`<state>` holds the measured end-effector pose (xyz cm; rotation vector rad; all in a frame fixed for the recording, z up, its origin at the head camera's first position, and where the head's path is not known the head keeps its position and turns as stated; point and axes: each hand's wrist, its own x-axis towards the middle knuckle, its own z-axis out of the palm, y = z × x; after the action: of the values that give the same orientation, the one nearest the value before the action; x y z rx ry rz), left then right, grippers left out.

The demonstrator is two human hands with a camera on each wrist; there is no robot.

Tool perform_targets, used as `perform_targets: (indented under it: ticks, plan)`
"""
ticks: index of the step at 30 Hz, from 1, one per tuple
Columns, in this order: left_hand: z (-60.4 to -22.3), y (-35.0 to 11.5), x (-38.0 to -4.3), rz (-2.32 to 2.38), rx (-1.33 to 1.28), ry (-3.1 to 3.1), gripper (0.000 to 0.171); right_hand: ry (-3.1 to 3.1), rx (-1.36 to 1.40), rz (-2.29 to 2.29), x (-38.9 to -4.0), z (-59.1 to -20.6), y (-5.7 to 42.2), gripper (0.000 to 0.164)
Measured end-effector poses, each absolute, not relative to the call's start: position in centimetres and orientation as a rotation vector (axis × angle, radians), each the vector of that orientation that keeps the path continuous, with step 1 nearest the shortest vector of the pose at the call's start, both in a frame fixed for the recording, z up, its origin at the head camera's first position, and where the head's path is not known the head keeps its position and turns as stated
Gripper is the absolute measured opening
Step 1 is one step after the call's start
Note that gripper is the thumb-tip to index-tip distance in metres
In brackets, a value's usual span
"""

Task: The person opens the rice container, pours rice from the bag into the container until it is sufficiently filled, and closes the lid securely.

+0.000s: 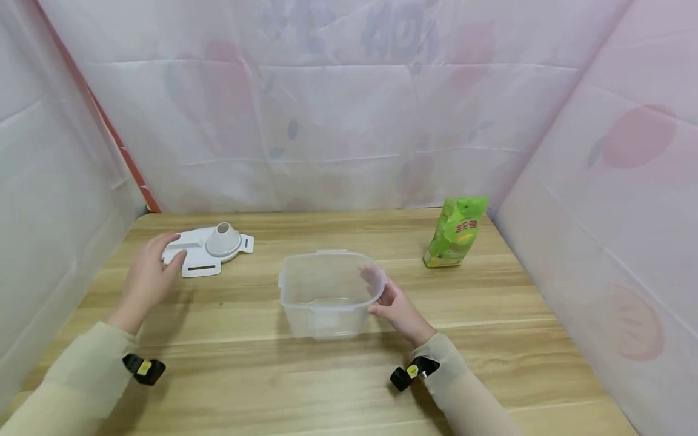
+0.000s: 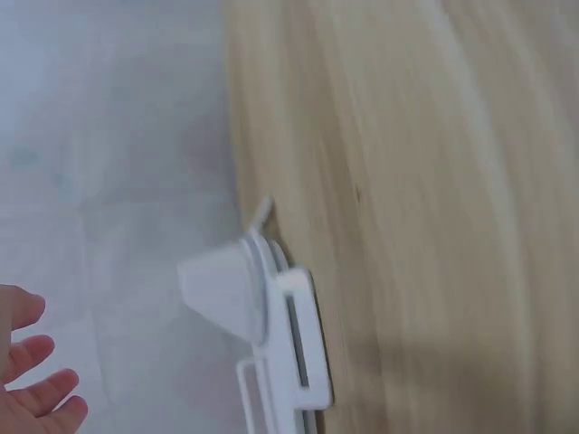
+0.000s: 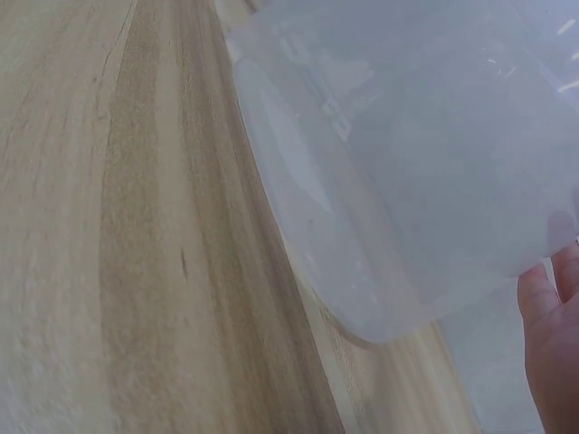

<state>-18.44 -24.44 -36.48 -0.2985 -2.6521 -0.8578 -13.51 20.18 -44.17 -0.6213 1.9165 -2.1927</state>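
Observation:
A clear plastic container (image 1: 327, 318) with an open top stands on the table near the middle. My right hand (image 1: 400, 309) holds its right end, thumb at the front and fingers round the far side, partly showing through the plastic. In the right wrist view the fingers (image 3: 540, 298) meet the container wall (image 3: 434, 172). At the left lies a white lid (image 1: 199, 254) with a cone-shaped spout and slotted side flaps. My left hand (image 1: 152, 269) hovers at the lid's left end, thumb and fingers spread. The left wrist view shows its fingers (image 2: 45, 393) apart from the lid (image 2: 280, 334).
A green packet (image 1: 455, 233) with printed lettering stands upright at the back right of the wooden table (image 1: 245, 375). Pale patterned sheets (image 1: 338, 121) enclose the table at the back and both sides. Each wrist wears a small black camera.

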Motion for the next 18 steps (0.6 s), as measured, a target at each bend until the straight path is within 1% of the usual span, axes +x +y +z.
perform_targets:
  ticks: [5, 11, 14, 18]
  plan:
    - [-36.8, -23.2, -15.1, -0.901, -0.359, -2.577, 0.038, 1.916, -0.621, -2.204, -13.5, -44.1, 20.2, 0.091]
    - [-36.9, -22.3, -11.7, -0.926, -0.44, -2.524, 0.037, 1.905, -0.654, -2.211, -13.6, -44.2, 20.0, 0.088]
    - [-36.9, -21.6, -10.7, -0.962, -0.454, -2.544, 0.039, 1.907, -0.662, -2.222, -13.5, -44.3, 20.1, 0.089]
    - [-37.2, -20.0, -10.3, -1.007, -0.482, -2.589, 0.04, 1.912, -0.658, -2.22, -13.6, -44.4, 20.2, 0.089]
